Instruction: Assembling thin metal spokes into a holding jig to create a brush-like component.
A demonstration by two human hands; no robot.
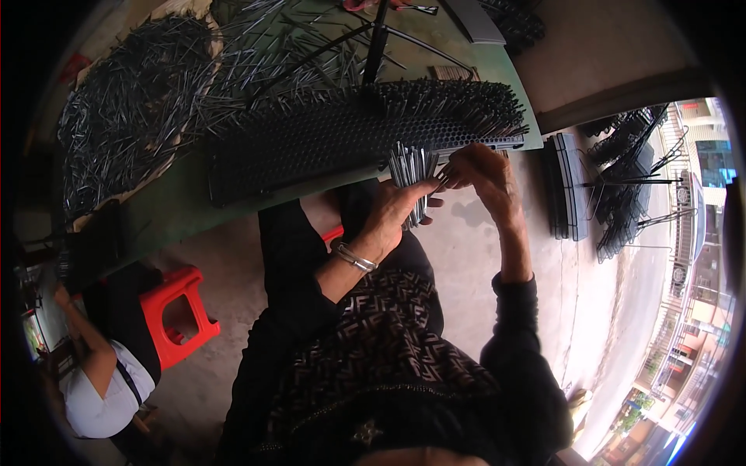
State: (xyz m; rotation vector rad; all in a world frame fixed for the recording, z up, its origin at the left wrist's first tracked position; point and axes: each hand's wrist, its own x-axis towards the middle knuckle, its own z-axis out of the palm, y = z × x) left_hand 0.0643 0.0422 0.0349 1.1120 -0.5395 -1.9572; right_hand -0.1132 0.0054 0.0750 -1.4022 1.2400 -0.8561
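A bundle of thin metal rods [412, 167] is gripped in my left hand [386, 213], its ends sticking up past the thumb. Close beside it, my right hand [486, 172] pinches the end of one or more rods at the bundle's right side. Just beyond both hands, a long black perforated tray [287, 159] lies along the table's near edge. Rods stand densely upright in its far part, while bare holes show along its near side. A bracelet circles my left wrist.
On the green table [175, 198], a large heap of dark rods [136, 101] fills the left, with loose rods behind the tray. A black stand [377, 50] rises there. A person in white [105, 396] sits left by a red stool [180, 314]. Black racks [625, 186] stand right.
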